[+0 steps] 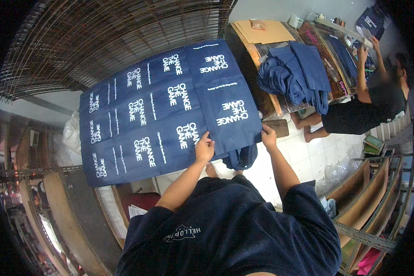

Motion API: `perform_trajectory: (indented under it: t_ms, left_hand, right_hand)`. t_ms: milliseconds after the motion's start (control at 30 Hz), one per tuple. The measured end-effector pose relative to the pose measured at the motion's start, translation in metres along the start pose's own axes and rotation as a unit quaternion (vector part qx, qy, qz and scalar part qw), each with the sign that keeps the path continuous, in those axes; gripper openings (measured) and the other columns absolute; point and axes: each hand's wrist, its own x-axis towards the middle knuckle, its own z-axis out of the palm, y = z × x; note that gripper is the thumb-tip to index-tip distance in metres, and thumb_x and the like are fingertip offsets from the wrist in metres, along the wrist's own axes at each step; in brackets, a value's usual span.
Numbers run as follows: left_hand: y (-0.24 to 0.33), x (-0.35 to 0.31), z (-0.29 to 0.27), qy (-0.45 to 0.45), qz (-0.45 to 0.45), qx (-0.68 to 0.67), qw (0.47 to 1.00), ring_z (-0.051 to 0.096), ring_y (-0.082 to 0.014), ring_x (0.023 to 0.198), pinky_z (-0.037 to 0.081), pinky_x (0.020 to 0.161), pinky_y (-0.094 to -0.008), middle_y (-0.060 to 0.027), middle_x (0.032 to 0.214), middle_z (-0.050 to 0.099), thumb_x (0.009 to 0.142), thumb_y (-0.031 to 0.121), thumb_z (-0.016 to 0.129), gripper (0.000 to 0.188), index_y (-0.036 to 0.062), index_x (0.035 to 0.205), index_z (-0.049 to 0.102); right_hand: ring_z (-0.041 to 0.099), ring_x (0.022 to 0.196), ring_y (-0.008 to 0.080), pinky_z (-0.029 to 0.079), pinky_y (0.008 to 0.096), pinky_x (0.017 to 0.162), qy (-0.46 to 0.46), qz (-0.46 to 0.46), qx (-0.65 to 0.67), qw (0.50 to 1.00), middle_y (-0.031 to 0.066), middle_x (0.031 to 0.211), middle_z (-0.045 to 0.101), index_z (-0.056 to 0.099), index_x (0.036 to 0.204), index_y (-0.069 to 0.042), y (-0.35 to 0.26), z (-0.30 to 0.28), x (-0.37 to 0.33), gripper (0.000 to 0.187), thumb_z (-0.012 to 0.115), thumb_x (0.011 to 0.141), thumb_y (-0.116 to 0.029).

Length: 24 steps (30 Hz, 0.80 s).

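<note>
Several navy cloth tote bags [142, 115] with white printing lie flat in rows, overlapping, on a surface in front of me. My left hand [204, 147] grips the near edge of the rightmost bag [230, 110]. At that bag's near right corner, my right hand [268, 136] pinches the cloth. The bag's handles [241, 158] hang down between my hands, over the edge.
A loose pile of navy bags [294, 73] lies on a cluttered table to the right, beside cardboard sheets [262, 32]. Another person [377, 101] works at that table. A wire mesh rack [101, 37] stands behind; wooden shelves [368, 193] are at the lower right, over a white tiled floor [303, 152].
</note>
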Motion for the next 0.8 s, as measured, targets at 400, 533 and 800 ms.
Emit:
perform_trajectory:
  t_ms: [400, 533, 800]
  left_hand:
    - [0.085, 0.052, -0.108, 0.081, 0.113, -0.120, 0.983, 0.061, -0.0167, 0.076, 0.048, 0.069, -0.0297, -0.0105, 0.089, 0.062, 0.071, 0.020, 0.072, 0.062, -0.0002, 0.123, 0.044]
    - [0.223, 0.131, -0.240, 0.150, 0.200, -0.406, 0.879, 0.054, -0.0131, 0.083, 0.046, 0.071, -0.0271, -0.0030, 0.094, 0.056, 0.081, 0.018, 0.062, 0.051, 0.0049, 0.126, 0.041]
    - [0.363, 0.194, -0.385, 0.088, 0.182, -0.713, 0.671, 0.051, -0.0249, 0.103, 0.044, 0.082, -0.0363, -0.0126, 0.109, 0.051, 0.091, 0.039, 0.043, 0.047, 0.0015, 0.117, 0.033]
  right_hand:
    - [0.057, 0.088, 0.0202, 0.044, 0.0298, 0.079, 0.133, 0.002, 0.064, 0.989, 0.0146, 0.092, 0.061, 0.053, 0.109, 0.004, 0.019, -0.030, -0.029, 0.033, 0.057, 0.082, -0.014]
    - [0.058, 0.088, 0.0269, 0.044, 0.0345, 0.082, 0.120, 0.070, -0.070, 0.988, 0.0197, 0.093, 0.061, 0.054, 0.109, 0.001, 0.074, -0.056, -0.059, 0.038, 0.060, 0.078, -0.021]
    - [0.060, 0.075, 0.0234, 0.048, 0.0326, 0.069, 0.121, 0.170, -0.143, 0.968, 0.0175, 0.081, 0.062, 0.053, 0.110, 0.003, 0.217, -0.099, -0.102, 0.046, 0.065, 0.071, -0.018]
